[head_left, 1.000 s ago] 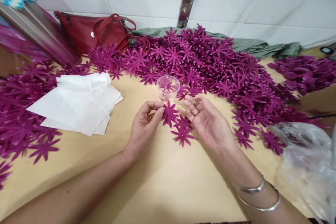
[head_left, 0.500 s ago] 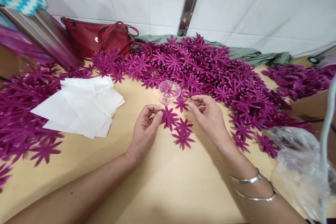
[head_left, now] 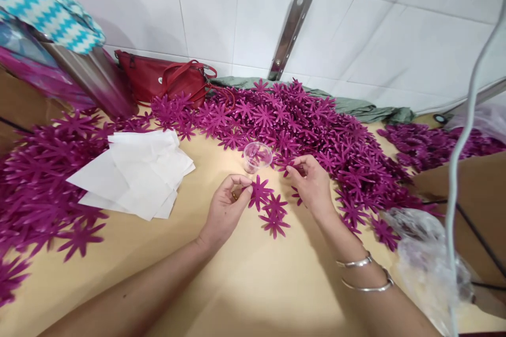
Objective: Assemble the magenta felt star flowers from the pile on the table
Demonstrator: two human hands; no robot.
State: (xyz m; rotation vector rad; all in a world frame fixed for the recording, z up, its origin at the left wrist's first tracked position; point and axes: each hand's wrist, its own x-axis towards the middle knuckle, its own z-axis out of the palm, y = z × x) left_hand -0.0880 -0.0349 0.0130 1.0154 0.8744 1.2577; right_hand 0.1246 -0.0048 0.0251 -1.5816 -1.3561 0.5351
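My left hand (head_left: 227, 208) pinches a magenta fabric flower cutout (head_left: 260, 192) by a petal, between thumb and forefinger. Just below it, two more flower cutouts (head_left: 274, 222) overlap on the table. My right hand (head_left: 315, 185) is closed at the near edge of the big flower pile, its thumb and fingertips on the petals of another flower cutout (head_left: 286, 165). Petals of a further one (head_left: 296, 196) poke out beside that hand, partly hidden. Between and beyond both hands stands a small clear plastic cup (head_left: 258, 156); its contents are hard to make out.
A heap of magenta flowers (head_left: 316, 121) curves along the back; another heap (head_left: 35, 184) lies left. White paper sheets (head_left: 138, 174) rest beside it. Behind are a red handbag (head_left: 146, 81) and white tiled wall. A clear plastic bag (head_left: 427, 253) and grey cable (head_left: 454, 168) stand right.
The view has tilted upward and shifted. My right hand has brought its fingertips together on a flower by the pile; my left hand keeps its pinch on the flower.
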